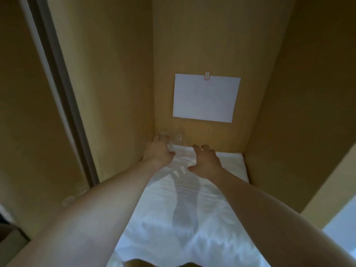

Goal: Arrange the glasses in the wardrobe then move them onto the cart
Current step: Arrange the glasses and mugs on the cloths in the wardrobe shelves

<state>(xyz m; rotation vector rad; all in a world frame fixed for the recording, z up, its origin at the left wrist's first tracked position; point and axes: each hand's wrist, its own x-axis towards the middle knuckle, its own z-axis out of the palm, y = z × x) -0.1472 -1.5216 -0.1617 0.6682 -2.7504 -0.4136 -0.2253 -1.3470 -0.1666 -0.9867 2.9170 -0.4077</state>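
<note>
Glass point(174, 138) gripped by left hand point(159, 151) in wardrobe corner; right hand point(206, 160) spread open beside it, nothing held.

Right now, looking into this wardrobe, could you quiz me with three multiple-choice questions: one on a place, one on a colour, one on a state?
1. Where are the glasses?
A. back left corner
B. front right edge
C. on the paper

2. What colour is the cloth lining the shelf?
A. red
B. white
C. black

3. What is the right hand doing?
A. gripping a glass
B. hovering open, fingers spread
C. clenched in a fist

Answers: 1 A, they stand where side wall meets back wall, at the left hand. 2 B, it looks white. 3 B, it holds nothing.
</note>
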